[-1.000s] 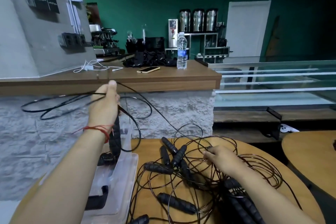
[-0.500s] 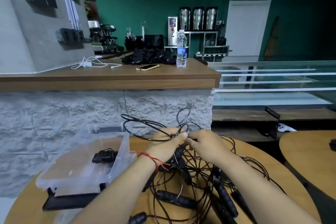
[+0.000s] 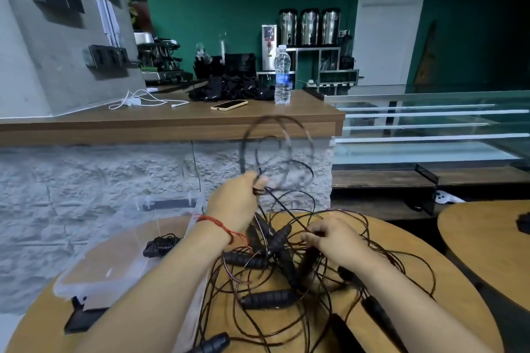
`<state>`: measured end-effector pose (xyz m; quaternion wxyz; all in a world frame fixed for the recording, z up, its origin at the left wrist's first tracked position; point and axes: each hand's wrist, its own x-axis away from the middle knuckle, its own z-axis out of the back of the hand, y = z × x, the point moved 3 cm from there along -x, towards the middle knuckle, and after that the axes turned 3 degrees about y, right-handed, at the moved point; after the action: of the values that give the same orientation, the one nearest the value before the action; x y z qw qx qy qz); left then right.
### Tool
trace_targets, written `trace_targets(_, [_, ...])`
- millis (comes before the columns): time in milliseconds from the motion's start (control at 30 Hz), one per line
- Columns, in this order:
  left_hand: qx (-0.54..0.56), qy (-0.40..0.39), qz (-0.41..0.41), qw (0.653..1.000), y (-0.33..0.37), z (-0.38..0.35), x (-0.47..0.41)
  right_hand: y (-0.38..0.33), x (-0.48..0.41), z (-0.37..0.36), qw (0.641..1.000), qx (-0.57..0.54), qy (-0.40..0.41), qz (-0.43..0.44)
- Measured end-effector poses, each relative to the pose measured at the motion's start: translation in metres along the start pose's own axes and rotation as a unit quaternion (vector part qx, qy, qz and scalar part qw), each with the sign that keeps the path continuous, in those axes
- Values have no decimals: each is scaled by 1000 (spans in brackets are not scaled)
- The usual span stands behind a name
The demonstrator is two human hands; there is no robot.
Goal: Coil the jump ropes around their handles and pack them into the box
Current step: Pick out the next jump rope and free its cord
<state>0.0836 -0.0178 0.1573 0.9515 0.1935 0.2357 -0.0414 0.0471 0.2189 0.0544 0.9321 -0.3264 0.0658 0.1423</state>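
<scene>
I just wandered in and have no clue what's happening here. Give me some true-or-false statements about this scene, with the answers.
1. The left hand grips rope loops held above the round table. True.
2. The clear box has no rope in it. False: one coiled jump rope lies inside.
3. The water bottle lies toppled on the round table. False: it stands upright on the counter.
4. The right hand is down in the rope tangle, fingers curled on cords. True.
5. A phone lies on the counter. True.
</scene>
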Motion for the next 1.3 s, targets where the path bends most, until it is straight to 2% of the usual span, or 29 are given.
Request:
trace_targets(67, [29,34,5,999,-11,8,-8,1,1,4,1000,-3,14,-7])
trace_targets(167, [110,66,-3,992,-18,6,-5,-8,-5,9,994,98,36,-5])
trace_targets(300, [140,79,4,987,-13,14,-3,-6,-4,7,999,-34,-24,12])
trace_targets(400, [168,83,23,982,-18,20,-4,5,-2,4,999,-51,-8,5])
trace_targets(533, [260,80,64,960,-19,29,-5,9,0,2,997,-58,39,-15])
trace_targets(633, [278,66,75,955,-14,31,-9,-7,3,-1,997,-75,11,21])
trace_targets(767, [290,74,80,951,-10,37,-14,-40,9,-18,992,-48,-37,112])
trace_targets(900, [321,76,67,942,-3,40,-12,-55,11,-40,987,-134,-57,65])
trace_targets(1033, [383,128,94,910,-8,48,-14,-51,5,-57,998,-39,-17,41])
trace_targets(1200, [444,203,106,866,-19,63,-23,-22,6,-60,986,153,-53,-39])
trace_targets(1300, [457,167,104,868,-24,59,-26,-25,6,-46,990,127,1,-55])
